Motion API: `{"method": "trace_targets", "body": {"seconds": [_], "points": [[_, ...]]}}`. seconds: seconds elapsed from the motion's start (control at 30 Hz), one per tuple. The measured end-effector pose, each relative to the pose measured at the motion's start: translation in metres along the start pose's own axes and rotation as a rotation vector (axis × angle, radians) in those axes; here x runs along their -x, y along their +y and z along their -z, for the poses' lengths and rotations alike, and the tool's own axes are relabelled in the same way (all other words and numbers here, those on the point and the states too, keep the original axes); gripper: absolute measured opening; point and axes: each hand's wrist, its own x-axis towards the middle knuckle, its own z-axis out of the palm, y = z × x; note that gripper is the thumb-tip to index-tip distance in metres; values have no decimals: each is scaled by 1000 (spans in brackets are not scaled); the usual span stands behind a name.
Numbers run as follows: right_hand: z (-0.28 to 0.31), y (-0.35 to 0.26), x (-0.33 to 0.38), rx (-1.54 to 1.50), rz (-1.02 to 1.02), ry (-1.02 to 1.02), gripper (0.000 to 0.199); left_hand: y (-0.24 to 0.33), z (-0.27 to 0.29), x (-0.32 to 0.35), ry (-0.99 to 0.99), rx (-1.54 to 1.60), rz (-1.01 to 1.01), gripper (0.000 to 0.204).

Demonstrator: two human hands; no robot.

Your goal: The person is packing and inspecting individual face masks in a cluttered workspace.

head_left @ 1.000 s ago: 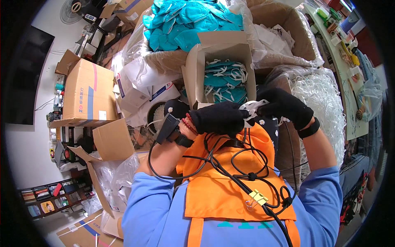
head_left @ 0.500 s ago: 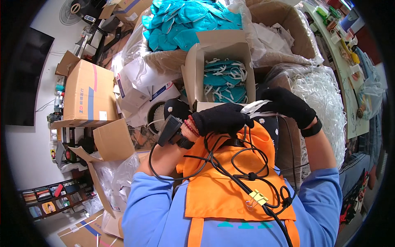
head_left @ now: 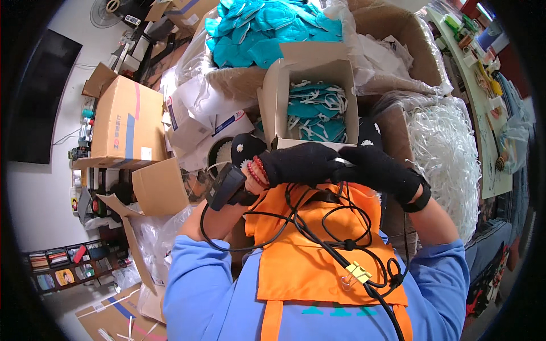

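Note:
My left hand and my right hand, both in black gloves, meet in front of my orange apron. Their fingers close together around white straps, of which only a short piece shows; the gloves cover the rest. Just beyond the hands stands an open carton holding teal face masks with white straps on them. To the right of my right hand lies a large heap of loose white straps in a plastic-lined box.
Teal mask pieces heap up in a lined box at the back. Beside it a lined carton holds white sheets. A brown carton stands left. Black cables hang across my apron.
My right hand has moved left and down to meet my left hand. The white straps that hung visibly between them are now mostly covered by the gloves. The view has shifted slightly.

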Motion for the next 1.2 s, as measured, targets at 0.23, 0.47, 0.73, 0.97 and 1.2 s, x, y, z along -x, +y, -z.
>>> {"method": "trace_targets", "body": {"seconds": [0.23,0.47,0.73,0.97,1.2], "points": [[-9,-2,30,-197,105,37,23,12,-10,30,-64,115,146,30],[-11,-52,23,-287,279,281,24,31,-25,35,-95,1099,277,25],[-1,-85,61,-468,471,65,38,73,12,53,-125,628,-153,22],[49,-108,64,-213,494,-588,34,102,14,74,-34,147,-223,15],[112,-69,97,23,322,-310,32,-27,4,191,337,-342,129,16]]}}
